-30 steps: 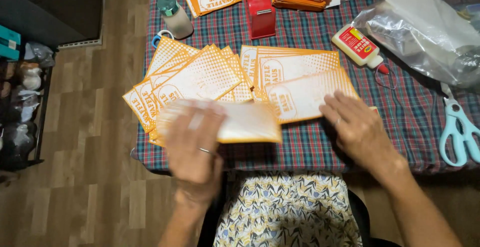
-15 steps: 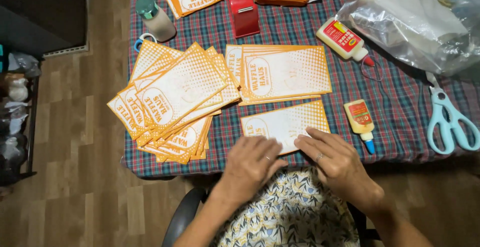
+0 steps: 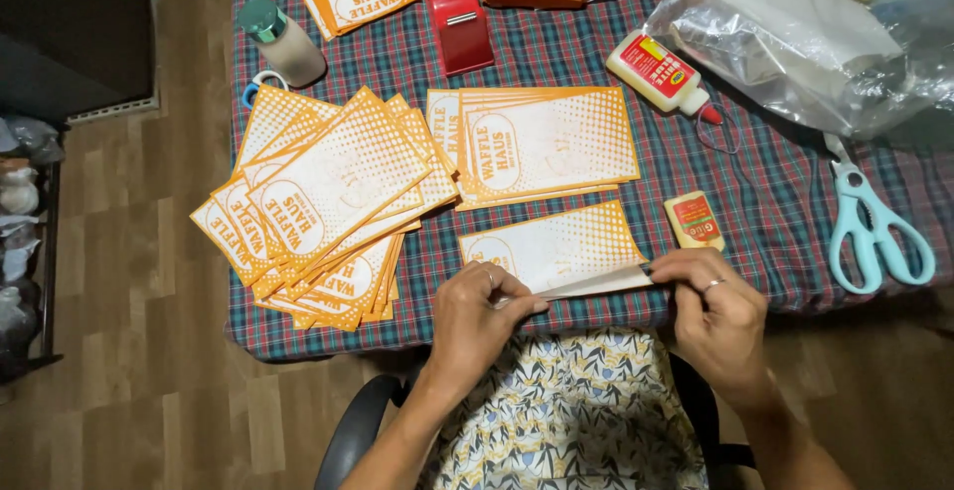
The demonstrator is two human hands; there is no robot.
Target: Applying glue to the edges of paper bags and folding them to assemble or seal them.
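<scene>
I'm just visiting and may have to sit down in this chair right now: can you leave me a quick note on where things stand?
Left hand: pinching the near edge of the orange-and-white paper sheet, folding it up.
Right hand: gripping the same fold at its right end.
The sheet lies at the near edge of the plaid table.
Fanned pile of like sheets sits to the left; a neater stack lies behind.
Small glue tube lies just right of the sheet; glue bottle, scissors and red tape dispenser are farther off.
Done: fold begun. Left: no glue applied that I can see.
</scene>
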